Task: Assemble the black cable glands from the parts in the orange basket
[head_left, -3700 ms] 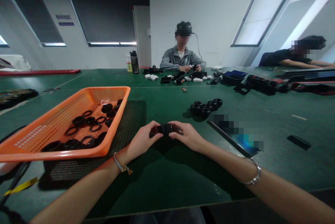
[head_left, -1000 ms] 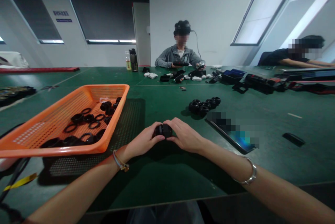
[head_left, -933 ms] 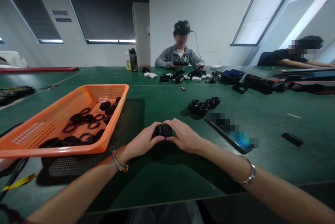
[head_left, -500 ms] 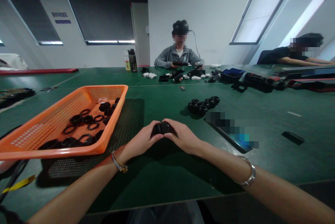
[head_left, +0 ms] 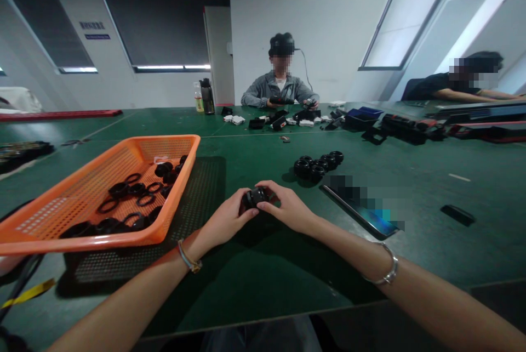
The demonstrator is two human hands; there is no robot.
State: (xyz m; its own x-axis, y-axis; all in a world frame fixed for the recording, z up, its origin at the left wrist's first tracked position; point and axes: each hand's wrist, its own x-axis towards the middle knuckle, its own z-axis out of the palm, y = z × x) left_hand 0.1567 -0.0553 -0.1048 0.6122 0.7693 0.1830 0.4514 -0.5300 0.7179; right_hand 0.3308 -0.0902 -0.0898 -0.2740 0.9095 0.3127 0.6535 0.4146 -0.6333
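sign (head_left: 92, 26) upper left, too blurred to read. my left hand (head_left: 226, 217) and right hand (head_left: 287, 206), fingers curled in, grip glossy black round part (head_left: 258, 197), center; perforated orange basket (head_left: 86, 196) left.

Lane ahead between orange basket (head_left: 107, 243) and black ring cluster (head_left: 316, 170); basket wall (head_left: 176, 196) bars left hand (head_left: 225, 219) leftward, phone (head_left: 359, 210) right hand (head_left: 290, 207) rightward

Single head-worn view, forward and down across the green table (head_left: 246, 157).

2 hands (head_left: 226, 217), 1 orange basket (head_left: 82, 190), 1 phone (head_left: 364, 213), 2 bottles (head_left: 208, 98), 2 co-workers (head_left: 280, 90); black parts (head_left: 303, 168) overlap, no sure count.
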